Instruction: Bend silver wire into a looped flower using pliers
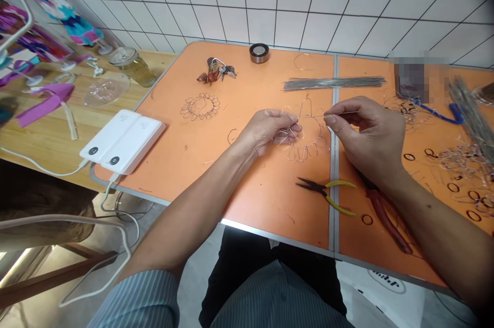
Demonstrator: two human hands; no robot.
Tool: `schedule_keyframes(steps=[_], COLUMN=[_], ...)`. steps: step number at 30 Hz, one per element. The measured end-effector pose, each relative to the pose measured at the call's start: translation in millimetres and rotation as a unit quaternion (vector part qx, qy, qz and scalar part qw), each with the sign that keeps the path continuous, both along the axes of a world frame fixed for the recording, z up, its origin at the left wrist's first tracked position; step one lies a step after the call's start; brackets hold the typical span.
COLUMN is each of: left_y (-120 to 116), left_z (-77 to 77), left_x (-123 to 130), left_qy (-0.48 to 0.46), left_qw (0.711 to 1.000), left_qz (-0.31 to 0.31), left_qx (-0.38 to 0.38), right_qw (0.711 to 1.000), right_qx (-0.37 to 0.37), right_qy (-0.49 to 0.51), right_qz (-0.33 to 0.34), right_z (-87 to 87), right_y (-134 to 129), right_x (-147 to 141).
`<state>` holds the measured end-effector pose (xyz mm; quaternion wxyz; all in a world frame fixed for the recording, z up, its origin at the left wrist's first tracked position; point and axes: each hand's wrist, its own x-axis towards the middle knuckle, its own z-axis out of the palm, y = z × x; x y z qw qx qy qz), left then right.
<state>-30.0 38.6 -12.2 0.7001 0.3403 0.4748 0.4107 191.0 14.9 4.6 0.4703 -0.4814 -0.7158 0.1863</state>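
A looped wire flower frame (306, 135) lies on the orange table (250, 184) between my hands. My left hand (266, 130) pinches the frame's left side. My right hand (366, 130) pinches a thin wire end at the frame's upper right, fingertips close to the left hand's. A second finished wire flower (199, 106) lies further left. Just in front of my hands rest yellow-handled pliers (328, 193), and red-handled pliers (386, 214) lie partly under my right forearm.
A bundle of straight wires (334, 83) lies behind my hands. Keys (216, 69) and a round tin (259, 53) sit at the back. Two white power banks (123, 140) with cables rest at the left edge. Small black rings (453, 186) and wire scraps (463, 158) crowd the right side.
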Motion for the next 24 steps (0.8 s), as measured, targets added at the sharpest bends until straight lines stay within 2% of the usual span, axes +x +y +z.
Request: schedule_keyframes(steps=[5, 9, 15, 24], left_y=[-0.8, -0.8, -2.3, -2.9], left_z=[-2.0, -2.6, 0.3, 2.4], left_x=[0.6, 1.3, 2.9, 5.3], left_qy=[-0.008, -0.005, -0.006, -0.008], left_qw=[1.0, 1.0, 1.0, 1.0], left_qz=[-0.006, -0.008, -0.009, -0.006], left_qx=[0.018, 0.016, 0.011, 0.001], right_qw=[0.992, 0.981, 0.97, 0.961], right_qx=[0.109, 0.158, 0.184, 0.185], right_qy=[-0.06, -0.106, -0.152, -0.207], right_qz=[0.021, 0.036, 0.036, 0.021], right_z=[-4.0, -7.0, -9.3, -6.1], right_y=[2.4, 2.8, 0.5, -2.0], right_x=[0.7, 1.0, 1.3, -2.2])
